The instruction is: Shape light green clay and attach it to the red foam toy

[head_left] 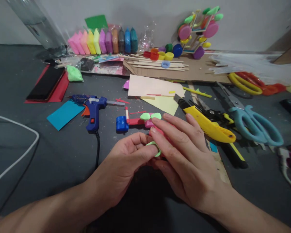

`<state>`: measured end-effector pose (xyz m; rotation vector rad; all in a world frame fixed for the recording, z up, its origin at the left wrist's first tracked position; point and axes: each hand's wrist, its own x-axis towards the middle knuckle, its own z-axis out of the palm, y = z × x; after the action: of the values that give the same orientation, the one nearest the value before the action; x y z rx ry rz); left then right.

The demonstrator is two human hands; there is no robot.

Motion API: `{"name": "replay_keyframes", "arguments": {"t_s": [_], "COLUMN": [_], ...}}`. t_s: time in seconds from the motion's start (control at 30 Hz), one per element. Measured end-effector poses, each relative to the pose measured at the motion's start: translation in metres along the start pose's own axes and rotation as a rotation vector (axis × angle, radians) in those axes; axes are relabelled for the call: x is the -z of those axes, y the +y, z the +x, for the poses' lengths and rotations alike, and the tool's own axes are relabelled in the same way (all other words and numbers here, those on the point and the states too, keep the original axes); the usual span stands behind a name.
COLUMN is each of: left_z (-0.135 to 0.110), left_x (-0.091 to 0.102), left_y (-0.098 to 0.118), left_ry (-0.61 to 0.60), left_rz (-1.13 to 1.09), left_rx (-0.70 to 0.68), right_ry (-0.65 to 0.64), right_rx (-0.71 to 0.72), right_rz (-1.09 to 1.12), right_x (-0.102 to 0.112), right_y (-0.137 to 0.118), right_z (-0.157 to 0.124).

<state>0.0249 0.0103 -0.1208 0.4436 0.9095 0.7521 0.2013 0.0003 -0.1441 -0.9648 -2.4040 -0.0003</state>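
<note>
My left hand [135, 155] is closed, its thumb pressed on a light green clay piece [157, 149]. My right hand [189, 161] reaches over from the other side with fingers stretched out, the fingertips close to the green piece. Partly hidden beneath those fingers is a pinkish-red piece [157, 131]; whether the hand grips it I cannot tell. Just beyond the hands lies a small model with a blue round part [122, 124], a red strip [135, 121], a pink clay lump [149, 123] and light green clay ovals [145, 116].
A blue hot glue gun [94, 111] lies left, its cord trailing toward me. To the right are a yellow utility knife [206, 124] and blue-handled scissors [254, 124]. Clay packs [106, 42], wooden sticks [157, 63] and a decorated stick frame [196, 32] line the back wall.
</note>
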Motion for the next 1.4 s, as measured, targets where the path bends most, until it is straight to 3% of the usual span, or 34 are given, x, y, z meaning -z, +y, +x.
{"name": "replay_keyframes", "arguments": {"t_s": [0.3, 0.53, 0.63, 0.93, 1.2, 1.4], "left_z": [-0.003, -0.007, -0.009, -0.009, -0.009, -0.008], "left_x": [0.005, 0.005, 0.002, 0.002, 0.001, 0.002], "left_y": [-0.010, -0.011, -0.009, -0.009, -0.009, -0.010], "left_ry": [-0.025, 0.012, 0.039, 0.101, 0.083, 0.073], "left_rz": [-0.022, 0.151, 0.236, 0.439, 0.308, 0.336], "left_rx": [-0.019, -0.098, -0.159, -0.265, -0.153, -0.206], "right_ry": [0.001, 0.049, 0.105, 0.129, 0.157, 0.148], "right_rx": [-0.041, -0.409, -0.496, -0.494, -0.503, -0.480], "right_rz": [0.083, 0.575, 0.663, 0.627, 0.644, 0.589], "right_x": [0.001, 0.005, 0.003, 0.001, 0.002, 0.002], "right_y": [0.001, -0.004, -0.008, -0.010, -0.009, -0.009], "right_z": [0.001, 0.002, 0.003, 0.006, 0.003, 0.004]}}
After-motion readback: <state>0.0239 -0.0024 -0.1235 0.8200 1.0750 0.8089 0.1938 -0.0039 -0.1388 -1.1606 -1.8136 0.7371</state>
